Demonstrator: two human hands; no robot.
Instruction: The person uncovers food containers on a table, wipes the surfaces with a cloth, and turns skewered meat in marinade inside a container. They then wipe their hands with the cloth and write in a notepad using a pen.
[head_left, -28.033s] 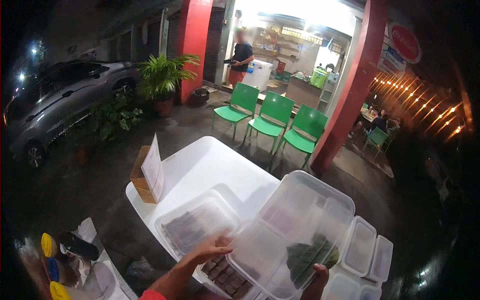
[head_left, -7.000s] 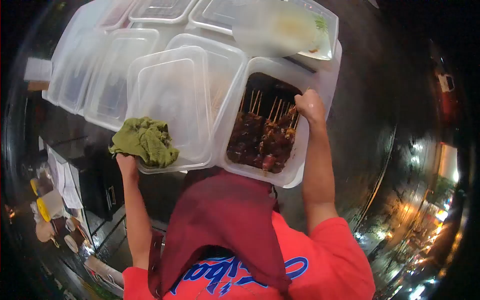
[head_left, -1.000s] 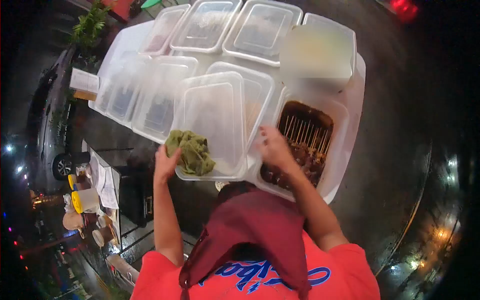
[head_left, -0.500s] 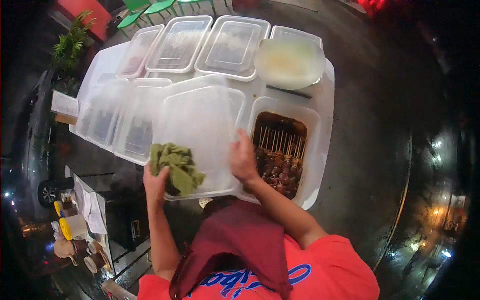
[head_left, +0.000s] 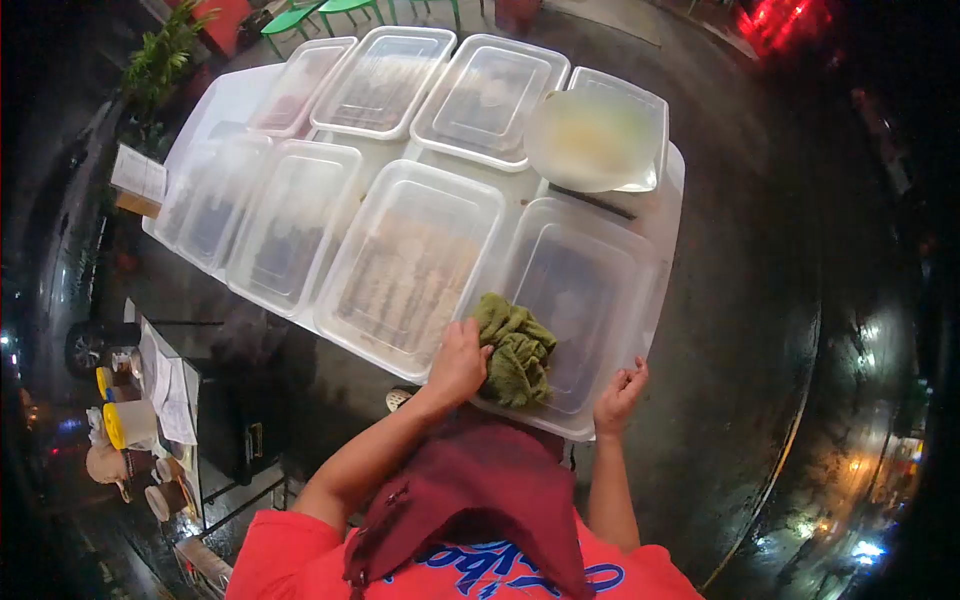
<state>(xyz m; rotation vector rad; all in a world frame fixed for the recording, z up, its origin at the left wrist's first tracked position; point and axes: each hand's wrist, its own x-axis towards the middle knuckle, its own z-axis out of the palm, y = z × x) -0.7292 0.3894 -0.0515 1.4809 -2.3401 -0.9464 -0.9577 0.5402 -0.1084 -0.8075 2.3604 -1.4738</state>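
My left hand [head_left: 460, 362] grips the near left edge of a translucent lid [head_left: 600, 270], together with a crumpled green cloth [head_left: 516, 350] that lies on it. The lid rests over the dark-filled tub at the right end of the white table. At the lid's near right corner is my right hand [head_left: 620, 396], its fingers bent and nothing visible in it; whether it touches the rim I cannot tell. Left of this tub sits a lidded container [head_left: 415, 265] with rows of skewers showing faintly through its lid.
More lidded containers [head_left: 385, 82] stand in two rows on the white table [head_left: 663, 215]. A blurred round item [head_left: 588, 140] tops the far right container. At lower left, a side table holds papers [head_left: 175, 395] and a yellow-lidded tub [head_left: 130, 425]. Green chairs [head_left: 345, 8] stand beyond.
The lid and green cloth have moved right, from over the skewer container onto the open tub. My left hand went with them, and my right hand shifted to the tub's near right corner.
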